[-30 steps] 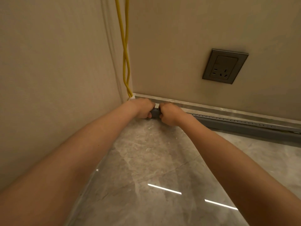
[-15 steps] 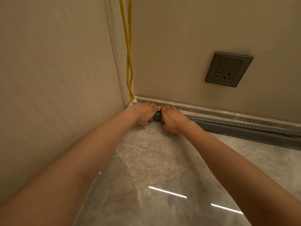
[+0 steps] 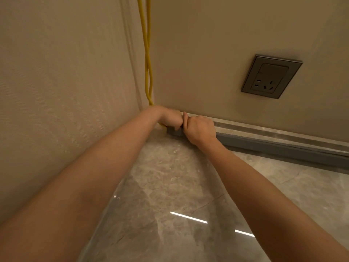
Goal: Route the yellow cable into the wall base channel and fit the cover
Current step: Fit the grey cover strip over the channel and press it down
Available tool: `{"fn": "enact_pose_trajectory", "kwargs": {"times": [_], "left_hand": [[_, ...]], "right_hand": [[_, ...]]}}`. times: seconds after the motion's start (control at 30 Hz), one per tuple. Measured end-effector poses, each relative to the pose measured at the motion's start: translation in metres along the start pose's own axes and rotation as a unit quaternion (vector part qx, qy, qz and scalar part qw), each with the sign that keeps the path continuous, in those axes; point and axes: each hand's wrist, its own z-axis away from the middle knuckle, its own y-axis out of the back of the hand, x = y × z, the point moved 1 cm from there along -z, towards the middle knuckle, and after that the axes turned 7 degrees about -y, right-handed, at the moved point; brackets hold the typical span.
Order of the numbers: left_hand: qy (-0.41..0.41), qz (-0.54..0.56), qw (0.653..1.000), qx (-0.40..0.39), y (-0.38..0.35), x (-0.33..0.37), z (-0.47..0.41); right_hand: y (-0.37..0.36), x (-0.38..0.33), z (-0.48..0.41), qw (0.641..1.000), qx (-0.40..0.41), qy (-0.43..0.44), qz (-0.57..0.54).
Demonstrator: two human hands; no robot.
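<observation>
One left hand (image 3: 171, 119), one right hand (image 3: 200, 128), two yellow cable strands (image 3: 147, 63), one grey channel cover (image 3: 283, 146), one wall socket (image 3: 271, 76), two light streaks (image 3: 188, 217)

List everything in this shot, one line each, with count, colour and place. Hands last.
yellow cable: two strands, yellow, hanging down the wall corner to the left hand
grey cover: one, grey, along the base of the back wall
stone-look strip: one, pale grey-beige, directly above the grey cover
wall socket: one, dark grey, on the back wall, upper right
walls: two, beige, meeting at the corner
floor: one, glossy grey marble-look, with reflected light streaks
left hand: one, fingers curled, at the cover's corner end; what it holds is hidden
right hand: one, fingers curled over the cover's top, touching the left hand
</observation>
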Motion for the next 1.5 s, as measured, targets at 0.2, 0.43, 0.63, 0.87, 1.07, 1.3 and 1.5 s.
{"fn": "enact_pose_trajectory", "kwargs": {"times": [0.2,0.43,0.63,0.87,1.07,1.3,1.5], "left_hand": [[0.023,-0.024,0.983,0.178,-0.013,0.006,-0.005],[0.046,-0.077,0.945,0.314,-0.032,0.003,-0.005],[0.037,-0.077,0.943,0.322,-0.034,-0.001,-0.009],[0.034,-0.095,0.947,0.305,-0.035,0.003,-0.003],[0.024,-0.141,0.955,0.261,-0.033,0.004,-0.007],[0.034,-0.098,0.957,0.270,-0.024,-0.011,-0.012],[-0.077,-0.058,0.965,0.244,-0.020,-0.025,-0.008]], "right_hand": [[0.005,0.002,-0.006,0.995,-0.022,-0.060,-0.074],[0.007,0.003,-0.011,0.993,-0.015,-0.076,-0.089],[0.008,0.003,-0.011,0.995,-0.031,-0.058,-0.075],[0.005,0.004,-0.011,0.998,-0.042,-0.030,-0.042],[0.005,0.011,-0.009,0.997,-0.062,-0.036,-0.035],[-0.006,0.025,0.005,0.999,-0.021,0.035,0.015],[-0.001,0.037,0.002,0.985,-0.101,0.137,0.014]]}}
